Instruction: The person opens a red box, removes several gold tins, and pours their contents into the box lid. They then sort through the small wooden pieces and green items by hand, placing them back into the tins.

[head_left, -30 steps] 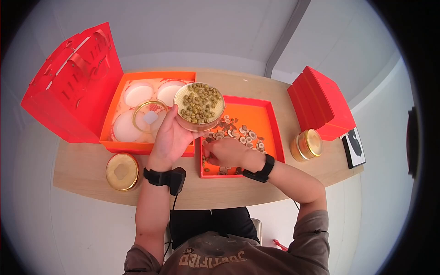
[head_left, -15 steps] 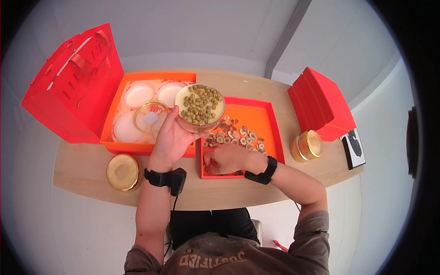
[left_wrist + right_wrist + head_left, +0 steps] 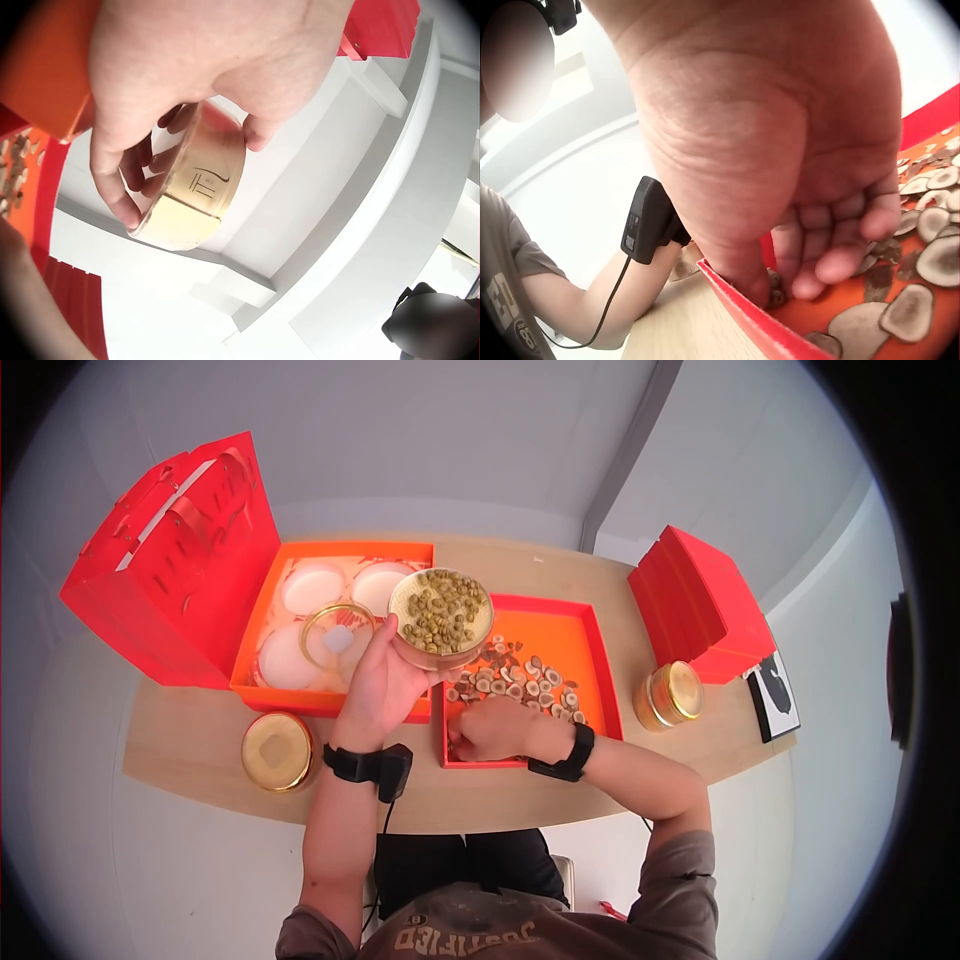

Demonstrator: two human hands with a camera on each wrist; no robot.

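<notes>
My left hand (image 3: 385, 685) grips a round clear jar (image 3: 441, 648) from below and the side, its mouth up, with small rolled greenish-brown pieces (image 3: 438, 607) inside. In the left wrist view, the fingers and thumb wrap the jar (image 3: 196, 184), which has dark lettering on its side. My right hand (image 3: 510, 728) is inside the near left corner of the red-rimmed orange tray (image 3: 565, 645), fingers curled down. The right wrist view shows its thumb and fingers around small greenish pieces (image 3: 775, 289) beside the tray wall. Round, dark-rimmed slices (image 3: 909, 311) lie beyond the fingers.
An orange box (image 3: 247, 650) with round recesses and a gold-rimmed clear ring (image 3: 308, 650) is at left, before a red bag (image 3: 180, 570). Gold-lidded jars stand at left (image 3: 277, 752) and right (image 3: 672, 695). A red box (image 3: 695, 600) and black-and-white box (image 3: 775, 695) are at right.
The head view has tilted, so the whole scene sits lower in it. Between the earlier frames my right hand shifted slightly nearer within the tray. My left hand keeps the jar in nearly the same place.
</notes>
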